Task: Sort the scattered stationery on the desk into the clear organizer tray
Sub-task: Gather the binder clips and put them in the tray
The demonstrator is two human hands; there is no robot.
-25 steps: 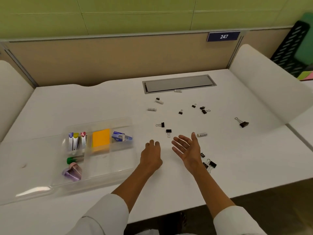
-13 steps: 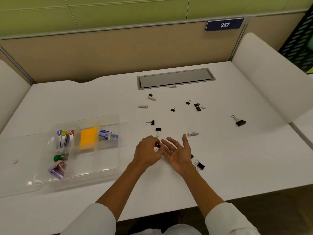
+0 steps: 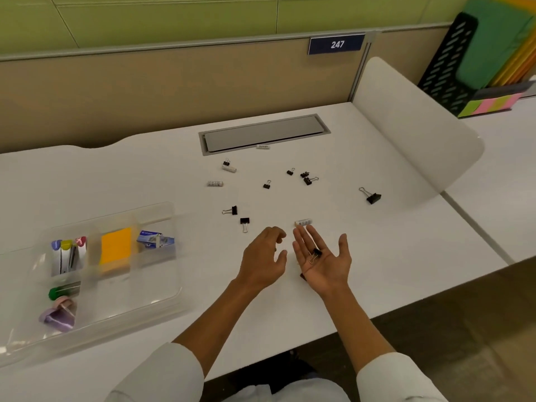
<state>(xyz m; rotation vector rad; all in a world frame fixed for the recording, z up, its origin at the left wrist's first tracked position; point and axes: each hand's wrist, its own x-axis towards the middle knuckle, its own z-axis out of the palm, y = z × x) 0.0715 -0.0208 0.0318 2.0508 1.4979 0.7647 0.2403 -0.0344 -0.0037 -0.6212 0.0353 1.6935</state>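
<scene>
Black binder clip lies on the upturned, spread right hand at lower centre. The left hand beside it hovers loosely curled, seemingly empty. Clear organizer tray sits lower left on the bench.

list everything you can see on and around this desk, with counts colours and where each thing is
binder clips on desk: at least eight, black, scattered mid-desk
binder clip in palm: one, black, lying on the right hand
small tubes: three, white, among the clips
clear organizer tray: one, transparent, left on desk
sticky notes: one pad, orange, tray's back middle compartment
staple boxes: blue, count unclear, tray's back right compartment
cable hatch: one, grey, back of desk
number plate: one, blue, reads 247, on partition
file rack: one, black, neighbouring desk
left hand: fingers loosely curled, holds nothing
right hand: palm up, open
</scene>
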